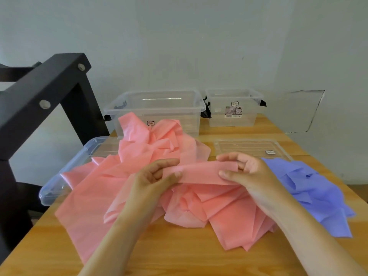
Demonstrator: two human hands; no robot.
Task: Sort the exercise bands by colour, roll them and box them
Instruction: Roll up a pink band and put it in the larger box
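Pink band (pixel 201 173): pulled flat between both hands above the pink pile (pixel 229 214), long axis running left to right.
Left hand (pixel 157 176): pinching the band, thumb in front, fingers behind.
Right hand (pixel 247 172): pinching the free end and nearest it, so rolling likely starts here.
Blue pile (pixel 316 192): lying just right.
Boxes (pixel 153 94): standing behind, lids off.

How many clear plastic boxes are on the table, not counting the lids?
2. The bigger box stands at the back, just behind the pink bands. The smaller box stands right of it, at the same depth. No other box seems hidden.
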